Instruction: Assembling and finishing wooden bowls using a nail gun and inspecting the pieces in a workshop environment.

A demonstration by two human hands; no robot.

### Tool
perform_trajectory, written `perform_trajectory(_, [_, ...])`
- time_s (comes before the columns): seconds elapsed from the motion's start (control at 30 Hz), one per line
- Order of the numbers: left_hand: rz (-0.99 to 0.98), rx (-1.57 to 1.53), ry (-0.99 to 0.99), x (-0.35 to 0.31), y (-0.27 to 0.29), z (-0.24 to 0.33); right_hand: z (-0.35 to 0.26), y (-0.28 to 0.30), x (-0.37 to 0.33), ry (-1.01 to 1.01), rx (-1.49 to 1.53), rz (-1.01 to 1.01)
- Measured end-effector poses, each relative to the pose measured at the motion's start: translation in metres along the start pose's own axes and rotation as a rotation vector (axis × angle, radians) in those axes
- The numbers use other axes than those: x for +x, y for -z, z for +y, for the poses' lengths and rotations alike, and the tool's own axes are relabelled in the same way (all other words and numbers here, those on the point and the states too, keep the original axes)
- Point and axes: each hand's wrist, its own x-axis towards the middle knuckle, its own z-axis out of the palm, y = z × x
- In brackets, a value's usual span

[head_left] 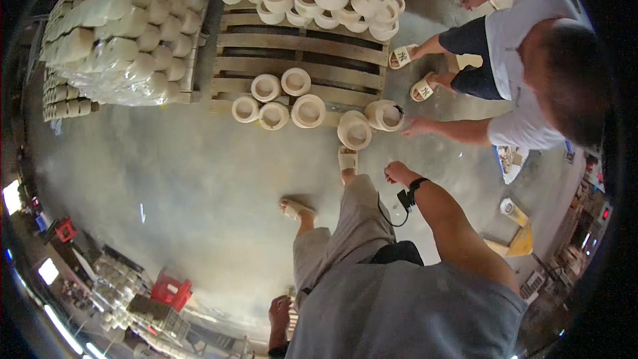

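Squat, matte cream ceramic-looking pot (353, 127) is sitting beside the slatted wooden pallet (279, 42), mouth pointing away from it. Right hand (397, 172) is holding its fingers curled; left hand's (280, 312), can't tell.

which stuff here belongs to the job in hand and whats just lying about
Likely in the job:
wooden pallet
five pots at its near edge
stacked pots at its far end
two pots nearest the wearer's right hand

Probably just lying about:
plastic-wrapped stack, left
red object, lower left
yellow object, right
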Motion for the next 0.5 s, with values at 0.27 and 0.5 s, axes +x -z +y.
perform_trajectory(0.27, [0.063, -0.176, -0.478, 0.086, 0.067, -0.107, -0.122, 0.002, -0.052, 0.770, -1.270, -0.326])
perform_trajectory(0.5, [0.196, -0.383, -0.239, 0.125, 0.094, -0.098, -0.255, -0.007, -0.041, 0.861, -2.027, -0.140])
